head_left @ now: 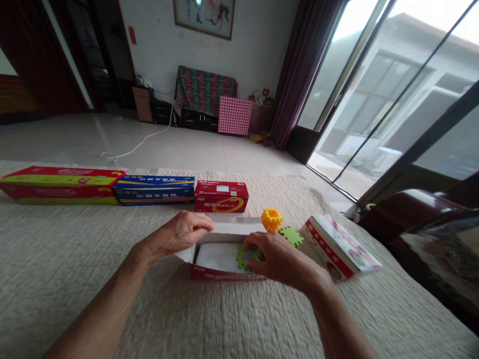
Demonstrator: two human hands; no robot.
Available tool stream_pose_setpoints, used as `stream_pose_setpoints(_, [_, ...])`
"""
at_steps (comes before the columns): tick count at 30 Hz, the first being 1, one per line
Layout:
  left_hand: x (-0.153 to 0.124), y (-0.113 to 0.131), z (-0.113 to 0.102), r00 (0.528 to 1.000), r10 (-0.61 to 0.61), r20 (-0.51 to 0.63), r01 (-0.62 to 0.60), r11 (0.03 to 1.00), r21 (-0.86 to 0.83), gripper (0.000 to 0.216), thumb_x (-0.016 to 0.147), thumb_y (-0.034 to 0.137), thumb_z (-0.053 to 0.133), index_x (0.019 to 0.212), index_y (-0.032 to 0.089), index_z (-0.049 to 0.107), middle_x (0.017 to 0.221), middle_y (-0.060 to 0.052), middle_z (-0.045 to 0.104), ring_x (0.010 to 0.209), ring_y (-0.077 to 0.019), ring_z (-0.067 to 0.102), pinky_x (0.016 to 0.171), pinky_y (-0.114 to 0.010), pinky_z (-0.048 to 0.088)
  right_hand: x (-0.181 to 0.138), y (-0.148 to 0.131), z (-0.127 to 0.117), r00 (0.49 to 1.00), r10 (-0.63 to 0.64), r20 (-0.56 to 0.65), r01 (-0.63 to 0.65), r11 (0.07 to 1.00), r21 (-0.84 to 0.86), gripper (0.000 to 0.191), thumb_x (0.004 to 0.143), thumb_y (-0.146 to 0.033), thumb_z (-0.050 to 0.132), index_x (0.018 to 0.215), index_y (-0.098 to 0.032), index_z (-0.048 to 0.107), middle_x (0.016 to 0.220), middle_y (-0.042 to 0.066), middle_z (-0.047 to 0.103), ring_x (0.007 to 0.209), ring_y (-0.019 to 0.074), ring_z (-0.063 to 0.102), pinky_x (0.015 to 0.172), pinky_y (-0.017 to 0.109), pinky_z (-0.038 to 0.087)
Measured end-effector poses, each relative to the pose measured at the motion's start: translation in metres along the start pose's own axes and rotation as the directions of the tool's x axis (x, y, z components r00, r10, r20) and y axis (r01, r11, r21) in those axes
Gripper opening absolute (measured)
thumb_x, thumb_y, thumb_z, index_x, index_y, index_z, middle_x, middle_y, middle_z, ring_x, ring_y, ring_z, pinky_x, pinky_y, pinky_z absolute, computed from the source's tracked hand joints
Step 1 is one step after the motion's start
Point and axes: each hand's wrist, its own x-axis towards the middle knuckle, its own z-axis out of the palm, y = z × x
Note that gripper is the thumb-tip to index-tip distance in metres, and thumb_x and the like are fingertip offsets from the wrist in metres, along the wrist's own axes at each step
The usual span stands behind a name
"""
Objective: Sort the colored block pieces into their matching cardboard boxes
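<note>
An open red box (209, 272) with a white inside lies on the textured cloth in front of me. My left hand (179, 234) grips its upper left flap with curled fingers. My right hand (279, 259) pinches a flat green toothed puzzle piece (245, 258) inside the box. Just beyond my right hand, an orange toothed cube (271, 219) and another green toothed piece (291, 236) rest on the cloth.
A red lid or box (339, 247) with printed top lies to the right. Three boxes line the far edge: long red (62, 185), blue (155, 189), small red (221, 196). The cloth-covered surface (56, 264) drops off at right near a dark wooden frame (407, 209).
</note>
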Motion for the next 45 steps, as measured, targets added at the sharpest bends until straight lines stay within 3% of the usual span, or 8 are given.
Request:
stream_pose_setpoints(7, [0.001,-0.002,0.0,1.0,0.003,0.012,-0.003,1.0,0.015,0.029,0.081,0.012,0.046,0.088,0.019,0.074,0.102,-0.003,0.072,0.092,-0.0157,0.065,0.084,-0.024,0.049,0.016,-0.006,-0.01,0.986,-0.141,0.091,0.161,0.952,-0.259,0.022,0.069,-0.022,0.069,0.09,-0.019,0.068,0.087,0.008,0.069,0.074,0.018,0.062,0.063,0.03,0.046])
stream_pose_setpoints(14, [0.001,-0.002,0.0,1.0,0.001,0.026,-0.001,1.0,0.014,0.029,0.08,0.011,0.046,0.088,0.018,0.073,0.103,-0.003,0.072,0.093,-0.0159,0.065,0.085,-0.024,0.049,0.027,-0.023,-0.02,0.979,-0.006,0.206,0.107,0.869,-0.483,0.029,0.063,-0.039,0.079,0.079,-0.015,0.075,0.064,0.009,0.066,0.058,0.0185,0.06,0.052,0.03,0.044])
stream_pose_setpoints(24, [0.001,-0.001,0.0,1.0,0.002,0.012,-0.002,1.0,0.026,0.029,0.081,0.011,0.046,0.088,0.018,0.073,0.102,-0.003,0.072,0.092,-0.0155,0.065,0.083,-0.023,0.049,0.027,-0.024,-0.016,0.972,0.008,0.236,0.106,0.878,-0.466,0.02,0.067,-0.03,0.072,0.081,-0.016,0.077,0.066,0.011,0.068,0.06,0.019,0.061,0.053,0.031,0.045])
stream_pose_setpoints(33, [0.0,-0.004,0.002,1.0,0.019,-0.005,-0.019,0.999,0.032,0.029,0.081,0.011,0.047,0.088,0.018,0.074,0.102,-0.003,0.072,0.09,-0.0151,0.066,0.082,-0.022,0.049,0.03,-0.008,-0.015,0.943,-0.022,0.331,0.133,0.939,-0.317,0.024,0.066,-0.021,0.067,0.089,-0.017,0.074,0.072,0.007,0.068,0.06,0.0147,0.056,0.05,0.026,0.034])
stream_pose_setpoints(38, [0.001,-0.002,0.001,1.0,0.022,0.008,-0.023,0.999,0.034,0.031,0.08,0.01,0.046,0.089,0.019,0.074,0.103,-0.002,0.072,0.091,-0.015,0.066,0.083,-0.022,0.05,0.013,-0.002,-0.032,0.973,-0.02,0.231,0.063,0.982,-0.179,0.017,0.07,-0.016,0.06,0.084,-0.02,0.069,0.07,0.002,0.066,0.058,0.0107,0.053,0.051,0.024,0.033])
stream_pose_setpoints(41, [0.001,-0.002,0.001,1.0,0.027,0.004,-0.027,0.999,0.047,0.03,0.081,0.012,0.046,0.089,0.019,0.074,0.103,-0.002,0.072,0.092,-0.0152,0.066,0.083,-0.022,0.05,-0.009,0.011,-0.056,0.999,0.008,0.031,-0.004,0.99,-0.14,0.014,0.077,-0.017,0.055,0.083,-0.021,0.068,0.071,-0.001,0.066,0.06,0.0094,0.054,0.057,0.024,0.036])
stream_pose_setpoints(43, [0.001,-0.003,0.001,1.0,0.028,-0.007,-0.027,0.998,0.063,0.028,0.082,0.014,0.047,0.088,0.019,0.074,0.103,-0.002,0.073,0.092,-0.0153,0.066,0.082,-0.021,0.05,-0.024,0.026,-0.07,0.993,0.056,-0.104,-0.073,0.983,-0.17,0.015,0.08,-0.02,0.054,0.083,-0.021,0.068,0.07,-0.001,0.066,0.059,0.0096,0.054,0.058,0.025,0.038])
stream_pose_setpoints(45, [0.001,-0.004,0.001,0.999,0.031,-0.009,-0.03,0.996,0.08,0.027,0.083,0.016,0.047,0.088,0.019,0.074,0.102,-0.001,0.073,0.091,-0.015,0.067,0.082,-0.02,0.05,-0.036,0.045,-0.078,0.98,0.119,-0.161,-0.15,0.969,-0.196,0.017,0.08,-0.019,0.054,0.086,-0.021,0.069,0.073,0.0,0.068,0.061,0.0108,0.058,0.06,0.025,0.041])
